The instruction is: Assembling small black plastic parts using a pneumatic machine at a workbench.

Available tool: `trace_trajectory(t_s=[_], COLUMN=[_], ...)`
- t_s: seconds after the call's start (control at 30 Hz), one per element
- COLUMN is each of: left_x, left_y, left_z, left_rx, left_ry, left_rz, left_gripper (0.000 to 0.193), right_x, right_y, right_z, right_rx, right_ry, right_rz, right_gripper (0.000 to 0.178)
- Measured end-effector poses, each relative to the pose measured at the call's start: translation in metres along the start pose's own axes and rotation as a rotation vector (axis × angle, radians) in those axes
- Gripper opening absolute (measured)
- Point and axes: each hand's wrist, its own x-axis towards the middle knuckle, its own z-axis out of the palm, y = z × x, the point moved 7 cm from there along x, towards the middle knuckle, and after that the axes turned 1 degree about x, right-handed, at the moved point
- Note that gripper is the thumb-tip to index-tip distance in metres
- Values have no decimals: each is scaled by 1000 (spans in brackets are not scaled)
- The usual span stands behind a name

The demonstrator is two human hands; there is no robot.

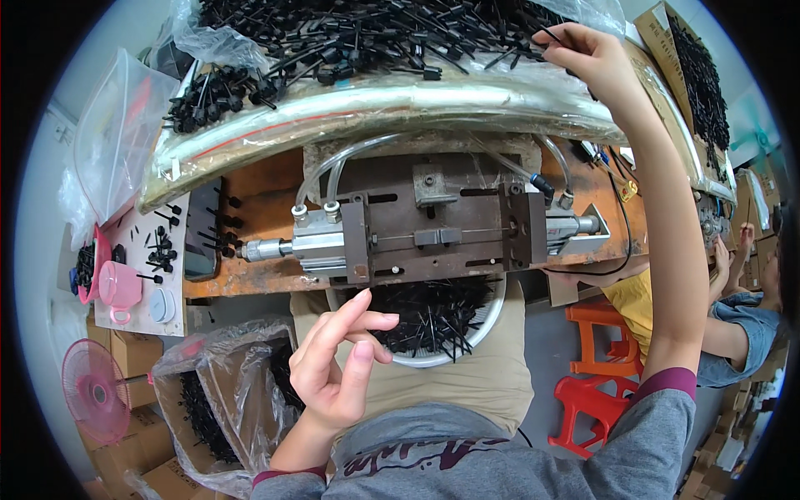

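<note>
My right hand [587, 58] reaches far up to the right edge of a big heap of black plastic parts [358, 37], thin stems with thicker heads. Its thumb and fingers pinch one dark thin-stemmed part [546, 35]. My left hand [333, 358] hovers over my lap, fingers bent but apart, with nothing in it. Just beyond it stands a metal fixture [437, 225] with a pneumatic cylinder [321, 254] at its left side and clear air hoses. Below the fixture, a white-rimmed bowl [496, 321] on my lap holds many of the black parts.
A pink mug [121, 287] and a white round lid [162, 306] stand on the left board. A plastic-lined carton [242, 375] and a pink fan [96, 390] are at lower left. Red stools [587, 408] and other people sit on the right.
</note>
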Motion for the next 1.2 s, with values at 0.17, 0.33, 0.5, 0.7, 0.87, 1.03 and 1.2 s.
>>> trace_trajectory(t_s=[0.17,0.33,0.5,0.7,0.87,1.03,1.2], left_x=[10,22,15,12,27,48,42], left_y=[3,14,1,-2,12,34,22], left_z=[21,42,34,29,34,47,63], left_rx=[-53,-39,-51,-46,32,424,384], left_ry=[-90,-125,-86,-62,-45,23,43], left_rz=[17,98,-7,-12,123,411,428], left_gripper=[40,44,42,42,44,60,56], right_x=[-8,-15,-21,-46,-78,-147,-206], right_y=[6,-20,-39,-60,-68,-116,-120], right_z=[2,40,47,36,17,76,123], right_rx=[53,-242,-493,-644,-85,497,657], right_ry=[219,204,124,190,186,134,69], right_rz=[-40,-267,-422,-467,30,190,170], right_gripper=[26,25,25,26,31,28,29])
